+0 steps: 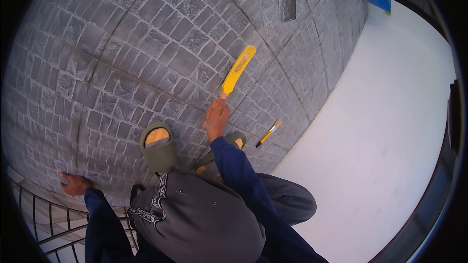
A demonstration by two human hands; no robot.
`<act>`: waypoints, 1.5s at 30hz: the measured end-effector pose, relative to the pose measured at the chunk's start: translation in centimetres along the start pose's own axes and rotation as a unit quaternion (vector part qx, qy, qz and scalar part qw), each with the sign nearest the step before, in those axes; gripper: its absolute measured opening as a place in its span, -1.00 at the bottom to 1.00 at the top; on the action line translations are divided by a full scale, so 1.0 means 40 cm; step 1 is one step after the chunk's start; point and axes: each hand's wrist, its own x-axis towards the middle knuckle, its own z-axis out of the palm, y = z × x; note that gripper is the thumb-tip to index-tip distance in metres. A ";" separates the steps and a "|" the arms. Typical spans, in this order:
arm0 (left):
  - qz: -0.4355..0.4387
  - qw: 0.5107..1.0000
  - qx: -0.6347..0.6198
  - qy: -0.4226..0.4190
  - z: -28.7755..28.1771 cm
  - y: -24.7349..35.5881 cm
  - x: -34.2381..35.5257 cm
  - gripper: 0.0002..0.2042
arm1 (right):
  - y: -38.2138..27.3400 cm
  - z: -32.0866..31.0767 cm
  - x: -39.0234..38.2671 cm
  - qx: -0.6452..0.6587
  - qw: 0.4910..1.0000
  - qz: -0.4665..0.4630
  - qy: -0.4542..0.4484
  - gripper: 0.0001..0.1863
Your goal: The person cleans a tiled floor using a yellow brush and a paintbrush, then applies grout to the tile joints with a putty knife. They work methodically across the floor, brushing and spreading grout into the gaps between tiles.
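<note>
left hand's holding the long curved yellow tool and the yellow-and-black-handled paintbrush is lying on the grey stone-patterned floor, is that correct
Wrong hand: the head view shows the right hand holding the long curved yellow tool. The paintbrush does lie on the grey stone-patterned floor.

I read yellow on the long tool (237,72), greyish smudges on its face. Paintbrush (266,136): amber handle with black end, silver band, pale bristles. Floor (131,68): grey, irregular block pattern, lighter joints. Sleeves (237,165) navy. Trousers (204,219) dark grey, black-and-white patterned trim (160,200). I get olive on the slides (162,158), white on the wall (375,126).
</note>
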 end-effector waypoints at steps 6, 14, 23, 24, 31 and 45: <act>-0.022 1.000 0.012 0.010 0.001 0.006 0.006 -0.19 | 0.092 0.009 -0.132 0.028 0.999 0.040 -0.016 -0.43; -0.031 0.999 0.021 0.008 0.007 0.010 0.005 -0.19 | -0.176 0.000 0.187 0.072 0.994 0.032 -0.080 -0.39; -0.027 0.999 0.021 0.011 0.005 0.001 0.006 -0.17 | 0.008 0.046 -0.060 0.030 0.997 0.000 -0.073 -0.38; -0.033 0.999 0.030 0.014 0.004 0.005 0.004 -0.17 | -0.045 0.055 0.038 0.031 0.995 -0.052 -0.083 -0.39; -0.025 0.999 0.018 0.012 0.000 0.013 0.000 -0.15 | -0.208 0.058 0.194 0.049 0.991 -0.030 -0.120 -0.37; -0.023 0.999 0.025 0.032 0.017 0.004 -0.002 -0.18 | -0.269 0.075 0.274 0.064 0.987 -0.042 -0.138 -0.39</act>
